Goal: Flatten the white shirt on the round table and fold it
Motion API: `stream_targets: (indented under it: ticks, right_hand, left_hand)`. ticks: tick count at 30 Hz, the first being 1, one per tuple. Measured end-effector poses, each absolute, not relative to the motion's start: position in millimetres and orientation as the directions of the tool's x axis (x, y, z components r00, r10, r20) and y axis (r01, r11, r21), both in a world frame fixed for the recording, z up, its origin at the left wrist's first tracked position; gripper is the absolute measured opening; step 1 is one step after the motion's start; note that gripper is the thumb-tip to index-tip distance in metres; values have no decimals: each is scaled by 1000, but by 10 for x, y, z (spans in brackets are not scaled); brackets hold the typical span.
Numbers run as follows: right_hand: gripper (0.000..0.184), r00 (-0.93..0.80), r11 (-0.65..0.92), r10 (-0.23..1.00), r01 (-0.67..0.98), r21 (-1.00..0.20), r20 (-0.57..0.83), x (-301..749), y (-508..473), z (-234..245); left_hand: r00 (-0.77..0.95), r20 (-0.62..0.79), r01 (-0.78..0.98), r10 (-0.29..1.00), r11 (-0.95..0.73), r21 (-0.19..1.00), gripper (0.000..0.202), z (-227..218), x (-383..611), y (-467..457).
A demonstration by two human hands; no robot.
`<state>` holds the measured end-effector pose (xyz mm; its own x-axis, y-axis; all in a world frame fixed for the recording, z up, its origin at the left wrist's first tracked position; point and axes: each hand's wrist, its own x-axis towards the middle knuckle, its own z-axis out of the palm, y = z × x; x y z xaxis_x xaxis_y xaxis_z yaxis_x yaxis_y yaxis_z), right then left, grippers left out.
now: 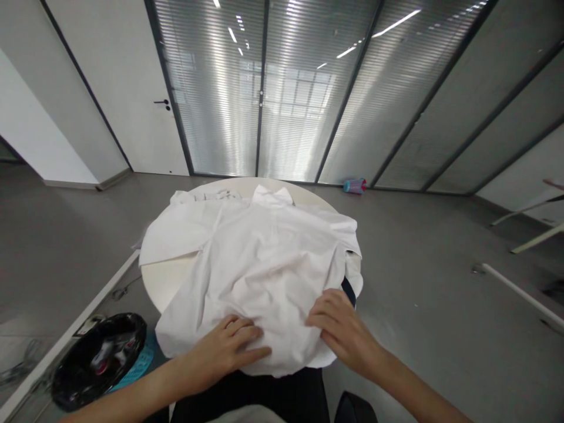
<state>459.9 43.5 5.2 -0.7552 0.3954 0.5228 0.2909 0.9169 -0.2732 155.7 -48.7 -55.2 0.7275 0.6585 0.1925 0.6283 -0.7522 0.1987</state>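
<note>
A white shirt point(264, 264) lies spread over a round table, its collar point(272, 197) at the far side and its hem hanging over the near edge. The fabric is wrinkled in the middle. My left hand point(240, 341) rests on the lower part of the shirt, fingers stretched out over the cloth. Near the lower right side, my right hand point(337, 323) has its fingers bent and closed on the shirt's fabric; its fingertips are partly hidden. Beside that hand, a dark navy piece point(349, 290) shows at the shirt's right edge.
The round table's pale top point(165, 279) shows at the left. More white cloth point(207, 195) lies at its back left. A bin with a black liner point(99, 361) stands on the floor at the left. A blue and pink object point(355, 186) lies by the glass wall.
</note>
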Motion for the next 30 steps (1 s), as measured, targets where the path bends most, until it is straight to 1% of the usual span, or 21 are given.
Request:
stream_targets:
  ticks: [1,3,4,6,9,11,13,15,17,18,19,20,21,22,23,24,25,27,29,30]
  right_hand:
    - [29,-666,900,437,318,-300,605,4669,438,88]
    - [26,-442,845,522,384,-372,729,4867,438,212]
    - [24,-325,812,551,419,-405,769,4978,433,283]
    - [18,-123,739,581,494,-458,805,5184,418,396]
    - [12,120,584,623,585,-562,773,5406,386,413]
    - [17,248,462,691,571,-679,679,5507,348,321]
    - [25,325,355,762,513,-781,560,5607,289,181]
    - [30,320,294,827,456,-840,463,5741,220,20]
    - [30,200,245,914,418,-875,352,5918,160,-154]
    - [29,92,210,959,405,-890,268,6017,137,-246]
    - [27,-30,166,985,397,-903,169,6115,118,-341]
    - [26,-138,120,988,394,-911,70,6203,101,-439]
    - [26,-221,70,975,389,-918,-19,6274,83,-539]
    - [26,-270,11,958,383,-924,-100,6319,63,-637]
    - [27,-284,-54,944,367,-929,-167,6334,39,-730]
    - [28,-268,-123,938,331,-935,-218,6318,12,-816]
    - [32,-229,-189,940,274,-943,-254,6272,-17,-892]
    - [52,-126,-290,944,121,-949,-305,6117,-71,-1008]
    - [76,-26,-355,935,6,-935,-355,5938,-101,-1065]
    - [86,8,-381,924,-5,-924,-382,5866,-103,-1071]
  left_hand:
    - [731,230,620,642,-766,169,59,-577,1539,-495]
    - [725,288,607,626,-778,163,47,-579,1481,-515]
    - [715,313,601,625,-778,182,41,-566,1447,-530]
    - [685,367,580,630,-775,249,33,-524,1373,-569]
    - [602,462,538,651,-759,368,31,-416,1231,-667]
    - [498,540,524,679,-732,437,36,-301,1110,-778]
    - [404,572,523,714,-693,496,42,-177,984,-931]
    - [346,536,544,770,-630,555,41,-113,875,-1103]
    - [232,470,600,852,-506,620,33,-189,798,-1256]
    - [116,439,633,891,-407,659,27,-292,772,-1313]
    - [-36,407,650,913,-288,703,21,-432,755,-1353]
    - [-218,360,638,907,-147,756,18,-601,746,-1377]
    - [-385,300,586,873,-20,810,21,-784,745,-1386]
    - [-512,215,496,832,83,864,31,-966,751,-1384]
    - [-603,125,383,788,149,912,43,-1132,765,-1374]
    - [-650,30,267,759,192,944,53,-1269,785,-1359]
    - [-658,-66,162,750,226,961,61,-1370,809,-1345]
    - [-597,-212,35,774,289,957,68,-1450,857,-1322]
    - [-510,-268,31,818,329,944,67,-1388,877,-1319]
    - [-486,-258,66,835,330,942,64,-1322,868,-1326]
